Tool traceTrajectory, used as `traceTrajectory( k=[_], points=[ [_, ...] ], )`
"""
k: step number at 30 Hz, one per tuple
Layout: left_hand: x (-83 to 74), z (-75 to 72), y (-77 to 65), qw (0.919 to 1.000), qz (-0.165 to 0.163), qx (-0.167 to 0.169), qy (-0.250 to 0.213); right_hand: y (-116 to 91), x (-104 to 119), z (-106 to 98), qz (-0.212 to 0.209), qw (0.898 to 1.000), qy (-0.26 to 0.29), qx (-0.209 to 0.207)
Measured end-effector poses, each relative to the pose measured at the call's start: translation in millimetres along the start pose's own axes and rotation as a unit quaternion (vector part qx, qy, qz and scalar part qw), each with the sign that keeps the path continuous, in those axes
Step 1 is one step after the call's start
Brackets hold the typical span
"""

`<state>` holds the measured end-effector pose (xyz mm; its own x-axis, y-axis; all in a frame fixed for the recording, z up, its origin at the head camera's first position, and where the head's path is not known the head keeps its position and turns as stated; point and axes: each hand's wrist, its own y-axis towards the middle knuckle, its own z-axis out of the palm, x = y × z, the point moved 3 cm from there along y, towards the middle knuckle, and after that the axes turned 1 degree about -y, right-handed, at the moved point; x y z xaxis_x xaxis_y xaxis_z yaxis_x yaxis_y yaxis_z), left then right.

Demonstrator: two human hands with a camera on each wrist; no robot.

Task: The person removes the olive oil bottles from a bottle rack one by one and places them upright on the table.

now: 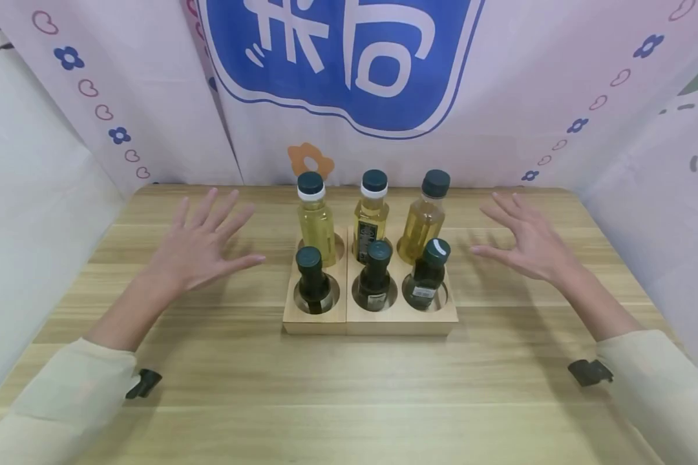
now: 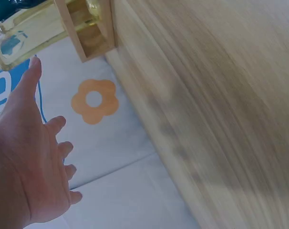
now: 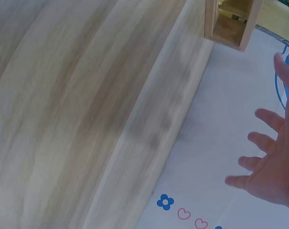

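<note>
Two rows of bottles stand in a light wooden rack (image 1: 401,327) at the middle of the table. The back row has three clear bottles of yellowish liquid with dark caps: a left bottle (image 1: 317,226), a middle bottle (image 1: 371,210) and a right bottle (image 1: 423,223). In front are three dark bottles: one at left (image 1: 313,284), one in the middle (image 1: 375,281) and a tilted one at right (image 1: 427,278). My left hand (image 1: 194,248) hovers left of the rack, fingers spread, holding nothing. To the rack's right my right hand (image 1: 526,239) is likewise spread, with nothing in it.
The wooden table (image 1: 349,400) reaches back to a white printed cloth (image 1: 500,148) with a blue sign (image 1: 326,84) and an orange flower (image 2: 95,101). Cloth walls flank both sides. Black devices show at the left wrist (image 1: 143,383) and the right wrist (image 1: 590,372).
</note>
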<state>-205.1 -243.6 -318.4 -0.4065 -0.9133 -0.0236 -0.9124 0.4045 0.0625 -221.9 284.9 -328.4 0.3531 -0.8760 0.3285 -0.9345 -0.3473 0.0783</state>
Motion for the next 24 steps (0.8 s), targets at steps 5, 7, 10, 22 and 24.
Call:
traceTrajectory(
  k=[5, 7, 10, 22, 24],
  points=[
    [-9.9, -6.3, 2.6, 0.9998, 0.012, -0.017, -0.002, -1.1, 10.1, 1.6, -0.019, 0.997, 0.08, 0.011],
    [-13.3, -8.9, 3.5, 0.9996, 0.014, -0.024, -0.009, -2.6, 14.6, 3.4, -0.037, 0.994, 0.1, 0.005],
    [-17.0, -11.2, 5.3, 0.9987, 0.017, -0.039, -0.029, -5.7, 19.8, 7.4, -0.057, 0.991, 0.119, -0.001],
    [-33.3, -21.5, 7.5, 0.9872, 0.034, -0.101, -0.119, -16.9, 30.0, 24.0, -0.081, 0.981, 0.177, -0.002],
    [-35.0, -21.0, 7.9, 0.9845, 0.045, -0.105, -0.133, -17.7, 29.9, 26.6, -0.088, 0.98, 0.18, -0.005]
  ],
)
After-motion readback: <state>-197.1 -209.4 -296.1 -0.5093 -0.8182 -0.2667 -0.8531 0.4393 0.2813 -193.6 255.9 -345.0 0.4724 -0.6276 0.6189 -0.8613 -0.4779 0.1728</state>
